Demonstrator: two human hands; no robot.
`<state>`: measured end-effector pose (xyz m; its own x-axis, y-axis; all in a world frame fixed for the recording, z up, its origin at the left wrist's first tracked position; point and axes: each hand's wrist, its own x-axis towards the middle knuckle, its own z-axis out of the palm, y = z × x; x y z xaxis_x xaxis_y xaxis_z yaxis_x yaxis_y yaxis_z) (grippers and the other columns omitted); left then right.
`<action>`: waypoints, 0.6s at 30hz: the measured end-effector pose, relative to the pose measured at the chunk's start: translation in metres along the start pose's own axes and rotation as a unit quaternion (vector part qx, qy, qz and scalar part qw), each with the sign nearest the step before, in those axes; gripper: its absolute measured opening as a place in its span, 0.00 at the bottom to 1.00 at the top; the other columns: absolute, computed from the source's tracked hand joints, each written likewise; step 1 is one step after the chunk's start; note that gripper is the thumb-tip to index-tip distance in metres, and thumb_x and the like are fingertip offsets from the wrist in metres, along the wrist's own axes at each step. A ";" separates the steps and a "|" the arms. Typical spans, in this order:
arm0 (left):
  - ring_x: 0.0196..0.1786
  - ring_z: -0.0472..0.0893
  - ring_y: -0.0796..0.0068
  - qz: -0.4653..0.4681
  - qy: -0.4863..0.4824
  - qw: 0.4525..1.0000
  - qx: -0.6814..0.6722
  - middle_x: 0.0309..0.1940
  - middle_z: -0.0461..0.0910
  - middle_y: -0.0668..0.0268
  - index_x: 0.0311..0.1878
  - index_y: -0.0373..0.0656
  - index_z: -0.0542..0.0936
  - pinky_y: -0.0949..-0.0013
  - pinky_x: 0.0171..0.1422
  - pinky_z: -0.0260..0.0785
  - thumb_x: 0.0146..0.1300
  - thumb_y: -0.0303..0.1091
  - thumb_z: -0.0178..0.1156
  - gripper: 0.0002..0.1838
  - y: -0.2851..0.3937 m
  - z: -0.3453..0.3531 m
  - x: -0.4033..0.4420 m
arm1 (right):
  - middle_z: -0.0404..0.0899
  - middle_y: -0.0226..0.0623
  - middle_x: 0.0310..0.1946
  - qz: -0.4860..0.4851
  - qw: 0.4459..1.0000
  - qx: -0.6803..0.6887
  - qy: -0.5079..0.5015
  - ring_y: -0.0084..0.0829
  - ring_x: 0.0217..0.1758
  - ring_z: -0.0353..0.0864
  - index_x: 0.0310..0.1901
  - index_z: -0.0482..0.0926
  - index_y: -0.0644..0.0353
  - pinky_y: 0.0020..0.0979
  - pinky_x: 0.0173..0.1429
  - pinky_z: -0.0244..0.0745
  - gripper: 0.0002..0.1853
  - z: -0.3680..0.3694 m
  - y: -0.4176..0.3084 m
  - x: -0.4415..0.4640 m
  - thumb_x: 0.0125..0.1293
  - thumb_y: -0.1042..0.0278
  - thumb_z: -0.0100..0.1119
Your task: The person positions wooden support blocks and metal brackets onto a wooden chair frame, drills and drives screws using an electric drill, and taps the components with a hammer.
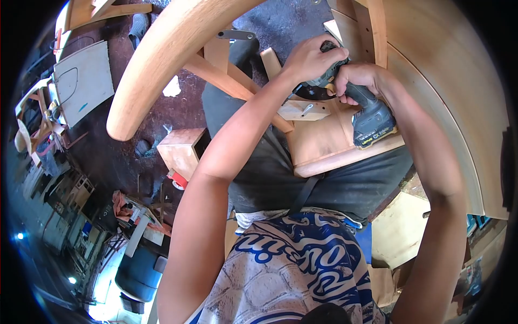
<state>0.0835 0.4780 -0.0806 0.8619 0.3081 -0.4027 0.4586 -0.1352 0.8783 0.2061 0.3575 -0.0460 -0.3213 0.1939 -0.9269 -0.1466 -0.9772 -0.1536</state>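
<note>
A cordless drill [374,123] with a dark body and battery base is gripped by both of my hands. My right hand [366,78] is closed around its handle. My left hand [312,58] is wrapped over the drill's head, thumb on top. The tip of the drill is hidden behind my left hand and wrist. Beneath the drill is a wooden furniture frame with a rounded front rail [350,156], lying across my lap. A wooden block [299,110] with a small metal fitting [307,109] on it sits inside that frame.
A thick curved wooden arm [172,59] crosses the upper left, near a dark metal bracket [236,34]. A large curved wooden panel [448,108] stands on the right. A wooden box [179,153], red tape roll [177,179] and grey board [82,83] lie left.
</note>
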 end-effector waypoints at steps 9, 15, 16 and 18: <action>0.73 0.70 0.62 0.074 0.027 0.985 -0.155 0.71 0.73 0.54 0.72 0.42 0.72 0.62 0.76 0.60 0.80 0.52 0.49 0.29 -0.002 -0.036 -0.039 | 0.81 0.38 0.25 -0.094 0.995 0.021 0.033 0.26 0.23 0.78 0.42 0.83 0.64 0.28 0.27 0.74 0.11 -0.005 0.007 -0.021 0.57 0.71 0.63; 0.57 0.84 0.68 0.112 0.139 0.954 -0.240 0.58 0.83 0.54 0.68 0.34 0.74 0.67 0.61 0.75 0.80 0.43 0.50 0.24 0.042 -0.073 -0.118 | 0.81 0.38 0.24 -0.237 0.952 0.083 0.175 0.25 0.22 0.78 0.37 0.80 0.66 0.27 0.28 0.75 0.10 0.034 0.035 -0.116 0.53 0.72 0.63; 0.57 0.84 0.68 0.126 0.148 0.952 -0.236 0.58 0.83 0.54 0.68 0.34 0.74 0.67 0.61 0.75 0.80 0.43 0.50 0.24 0.042 -0.073 -0.137 | 0.80 0.39 0.24 -0.280 0.938 0.094 0.181 0.25 0.23 0.78 0.36 0.80 0.66 0.27 0.28 0.76 0.09 0.045 0.047 -0.133 0.53 0.73 0.63; 0.55 0.84 0.69 0.089 0.266 0.928 -0.248 0.55 0.85 0.55 0.65 0.35 0.77 0.68 0.59 0.75 0.79 0.41 0.51 0.21 0.032 -0.071 -0.175 | 0.79 0.37 0.23 -0.344 0.903 0.129 0.222 0.24 0.22 0.77 0.36 0.80 0.67 0.27 0.28 0.73 0.09 0.072 0.075 -0.162 0.52 0.75 0.63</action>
<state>-0.0676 0.4867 0.0360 0.6259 0.7607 -0.1722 0.0511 0.1803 0.9823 0.1801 0.2593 0.1175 0.3277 0.6372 -0.6976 -0.3996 -0.5756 -0.7134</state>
